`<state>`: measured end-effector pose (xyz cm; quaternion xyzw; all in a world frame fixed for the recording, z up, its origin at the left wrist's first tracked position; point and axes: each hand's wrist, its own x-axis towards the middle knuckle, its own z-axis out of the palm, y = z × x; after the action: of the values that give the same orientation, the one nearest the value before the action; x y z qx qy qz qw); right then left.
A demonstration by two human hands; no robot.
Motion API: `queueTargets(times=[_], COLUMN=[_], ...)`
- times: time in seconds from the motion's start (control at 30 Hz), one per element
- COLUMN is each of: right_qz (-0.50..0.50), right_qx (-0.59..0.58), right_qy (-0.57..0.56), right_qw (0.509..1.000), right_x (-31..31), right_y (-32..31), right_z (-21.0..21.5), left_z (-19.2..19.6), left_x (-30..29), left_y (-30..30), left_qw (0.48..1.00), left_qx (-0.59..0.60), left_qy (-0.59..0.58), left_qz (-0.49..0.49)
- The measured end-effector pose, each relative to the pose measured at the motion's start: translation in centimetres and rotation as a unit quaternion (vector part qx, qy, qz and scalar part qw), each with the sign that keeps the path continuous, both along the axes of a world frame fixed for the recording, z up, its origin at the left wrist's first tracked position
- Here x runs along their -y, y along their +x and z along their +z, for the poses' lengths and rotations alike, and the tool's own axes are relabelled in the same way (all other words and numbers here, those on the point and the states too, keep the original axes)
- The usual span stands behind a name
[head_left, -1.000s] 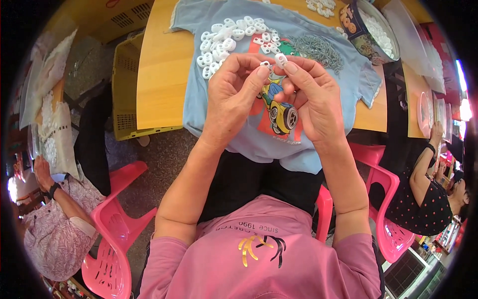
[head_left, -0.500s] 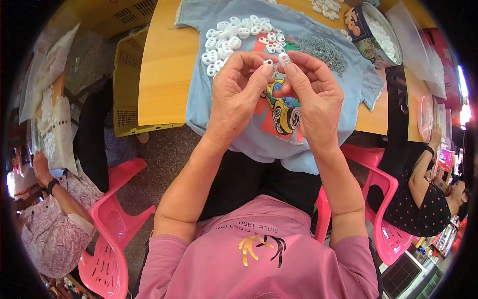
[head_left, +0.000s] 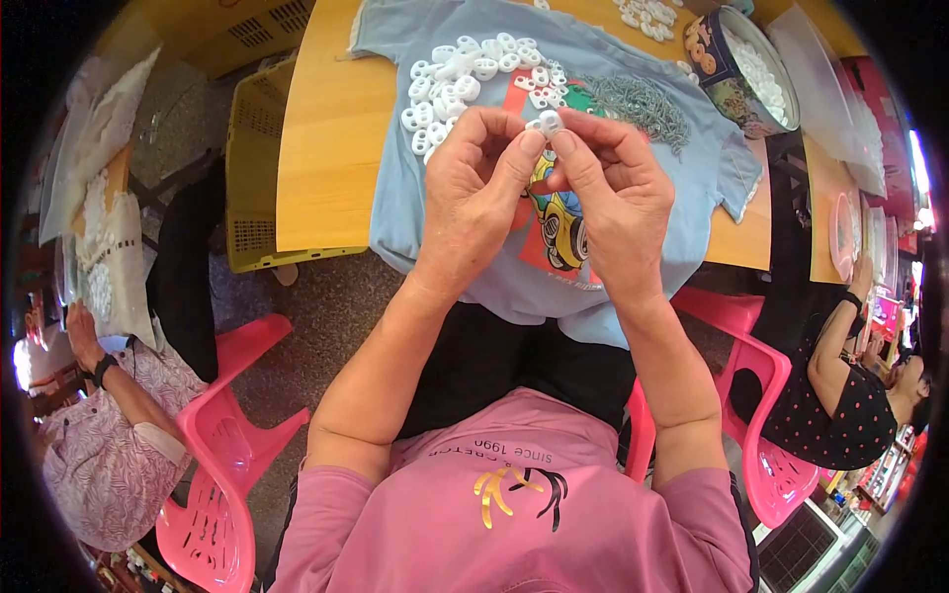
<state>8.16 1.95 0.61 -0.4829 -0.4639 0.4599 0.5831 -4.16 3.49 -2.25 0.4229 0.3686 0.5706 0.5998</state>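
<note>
A: White plastic, small — one cord-stopper piece (head_left: 549,123) pinched between both hands, held up over the pale blue T-shirt (head_left: 465,259) spread on the wooden surface (head_left: 321,148).

B: Grip details?

A: Left hand (head_left: 474,198) closed, thumb and forefinger tips on the piece's left side. Right hand (head_left: 618,203) closed too, fingertips meeting it from the right. Both hands touch the same part; whether a second part sits hidden between the fingers, cannot tell.

B: How would it handle?

A: Judging by look: light, rigid, smooth, so likely slippery. Small enough to shoot out of a pinch if squeezed on a curved face. Best held by its flat sides, fingertips only, as it is now. Not fragile, probably.

B: Surroundings?

A: Heap of the same white pieces (head_left: 465,79) on the shirt beyond the hands, near. Pile of small grey metal springs (head_left: 643,104) just to its right, also on the shirt. Round printed tin (head_left: 727,94) farther right holds more white pieces. Yellow crate (head_left: 255,178) left of the surface. Pink plastic chairs (head_left: 222,465) either side; other people seated at left and right edges.
</note>
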Motion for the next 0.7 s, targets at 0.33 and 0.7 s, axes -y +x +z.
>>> queueTargets(times=[0.33, 0.7], right_qz=[-0.001, 0.037], right_qx=[0.007, -0.045], right_qy=[0.009, -0.017], right_qw=[1.0, 0.998], right_x=[0.0, -0.7], right_y=[0.3, 1.0], right_z=[-0.1, -0.5], left_z=[0.3, 0.0], left_x=[0.1, -0.5], left_y=[-0.4, -0.5], left_qw=[1.0, 0.998], left_qx=[0.001, 0.028], left_qy=[-0.02, -0.026], left_qz=[-0.022, -0.044])
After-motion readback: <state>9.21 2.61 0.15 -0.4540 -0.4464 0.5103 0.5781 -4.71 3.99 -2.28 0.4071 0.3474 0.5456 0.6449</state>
